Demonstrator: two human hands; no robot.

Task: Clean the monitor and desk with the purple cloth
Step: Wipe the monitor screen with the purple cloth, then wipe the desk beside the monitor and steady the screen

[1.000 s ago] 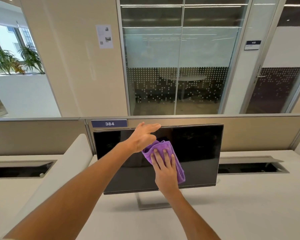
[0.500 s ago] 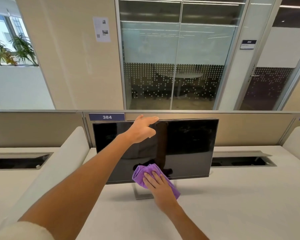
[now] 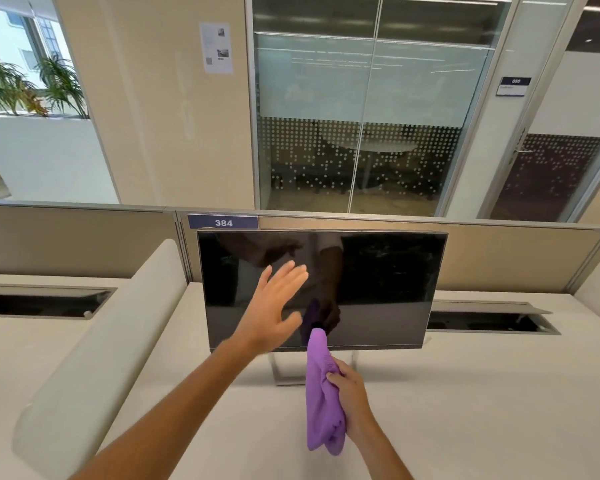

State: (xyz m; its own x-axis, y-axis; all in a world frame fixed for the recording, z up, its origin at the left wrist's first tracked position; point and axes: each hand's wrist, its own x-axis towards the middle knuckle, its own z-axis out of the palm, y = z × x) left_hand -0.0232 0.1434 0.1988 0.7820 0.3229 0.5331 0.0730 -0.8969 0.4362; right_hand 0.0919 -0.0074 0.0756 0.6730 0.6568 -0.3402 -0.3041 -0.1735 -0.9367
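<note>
I saw my right hand (image 3: 352, 400) gripping the bunched cloth (image 3: 323, 396) over the counter (image 3: 465, 410), left hand (image 3: 274, 306) spread flat before the monitor (image 3: 378, 278).

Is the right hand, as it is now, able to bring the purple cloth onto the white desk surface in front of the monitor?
Probably yes. The right hand grips the bunched purple cloth just above the white desk surface, with nothing visible between them. The open left hand is higher, before the black flat monitor.
</note>
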